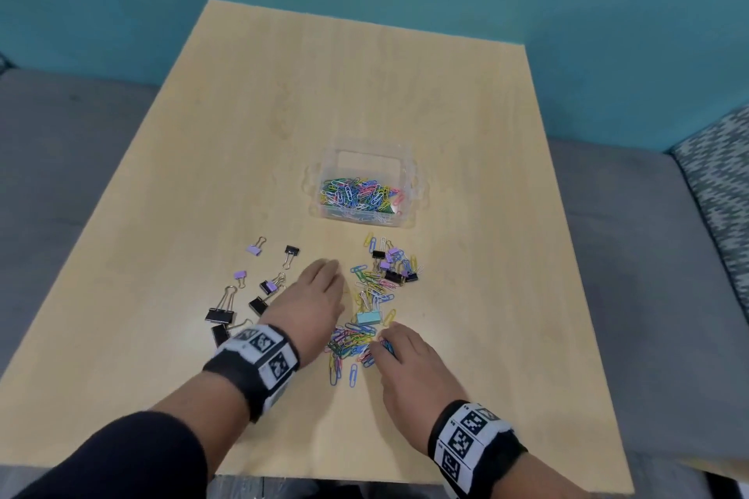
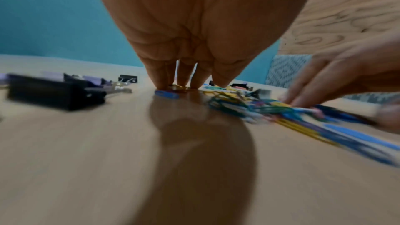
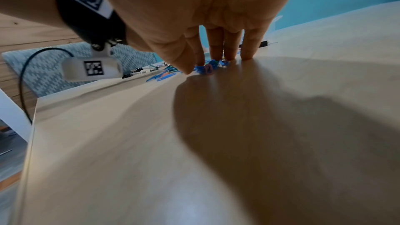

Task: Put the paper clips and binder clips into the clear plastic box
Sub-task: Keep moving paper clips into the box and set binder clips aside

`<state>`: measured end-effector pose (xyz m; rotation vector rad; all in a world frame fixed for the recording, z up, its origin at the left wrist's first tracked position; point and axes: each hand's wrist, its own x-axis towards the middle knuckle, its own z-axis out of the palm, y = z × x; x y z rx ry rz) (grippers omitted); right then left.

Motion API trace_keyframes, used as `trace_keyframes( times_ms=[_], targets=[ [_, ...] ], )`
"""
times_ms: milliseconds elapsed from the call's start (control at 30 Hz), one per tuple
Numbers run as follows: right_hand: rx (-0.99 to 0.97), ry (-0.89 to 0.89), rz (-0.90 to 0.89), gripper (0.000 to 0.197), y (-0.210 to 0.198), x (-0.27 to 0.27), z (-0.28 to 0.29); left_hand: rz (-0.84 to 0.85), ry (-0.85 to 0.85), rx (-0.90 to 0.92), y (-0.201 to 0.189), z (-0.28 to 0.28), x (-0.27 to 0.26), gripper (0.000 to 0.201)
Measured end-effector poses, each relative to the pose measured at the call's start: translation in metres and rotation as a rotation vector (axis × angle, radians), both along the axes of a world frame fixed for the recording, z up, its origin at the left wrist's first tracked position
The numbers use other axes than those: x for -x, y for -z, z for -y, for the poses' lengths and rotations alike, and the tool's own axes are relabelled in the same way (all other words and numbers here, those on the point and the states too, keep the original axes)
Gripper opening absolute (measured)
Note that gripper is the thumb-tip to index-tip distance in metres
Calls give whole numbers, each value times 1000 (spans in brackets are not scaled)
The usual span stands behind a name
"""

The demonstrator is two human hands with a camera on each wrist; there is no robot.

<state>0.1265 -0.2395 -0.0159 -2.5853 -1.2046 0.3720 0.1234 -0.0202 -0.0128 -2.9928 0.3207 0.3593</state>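
The clear plastic box [image 1: 409, 174] stands mid-table and holds a layer of coloured paper clips [image 1: 358, 192]. In front of it a loose pile of paper clips [image 1: 367, 296] trails toward me, with a teal binder clip [image 1: 368, 317] in it. Black and purple binder clips [image 1: 395, 265] cluster at the pile's far end, and several more binder clips [image 1: 227, 314] lie scattered to the left. My left hand [image 1: 322, 280] lies flat with straight fingers, tips on the table [image 2: 186, 83] at the pile's left edge. My right hand [image 1: 399, 350] touches the near clips with straight fingertips [image 3: 216, 57].
The light wooden table [image 1: 364, 73] has bare surface behind the box and on its right side. A teal wall stands beyond, grey seating runs along both sides, and a patterned cushion [image 1: 717, 182] sits at the right.
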Motion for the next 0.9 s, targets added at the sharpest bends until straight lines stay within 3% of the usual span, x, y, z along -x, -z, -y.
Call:
trace_keyframes(
  times_ms=[67, 133, 300, 367, 433, 533, 600, 667, 767, 900],
  targets=[
    [-12, 1, 3, 50, 0, 1, 0, 134, 17, 106, 2, 6, 24, 40],
    [-20, -7, 7, 50, 1, 1, 0, 140, -50, 223, 7, 10, 41, 43],
    [-12, -17, 0, 48, -1, 0, -1, -11, -267, 220, 15, 9, 32, 57],
    [-3, -21, -11, 44, -3, -1, -1, -50, -273, 260, 20, 13, 30, 59],
    [0, -26, -33, 41, -4, -3, -1, -30, -230, 310, 21, 22, 36, 53],
    [-47, 36, -79, 38, -6, -13, 1, 137, -247, 440, 12, 31, 43, 29],
    [-63, 92, -81, 36, -7, -21, 2, 175, -292, 410, 7, 37, 35, 21],
    [-52, 128, -80, 33, -10, -29, 2, 152, -381, 370, -3, 45, 20, 30],
    [-34, 157, -114, 30, -12, -34, 2, -6, -542, 325, -15, 65, -3, 41],
    [-50, 183, -129, 34, -12, -32, 8, -54, -568, 296, -14, 76, -11, 30]
  ],
)
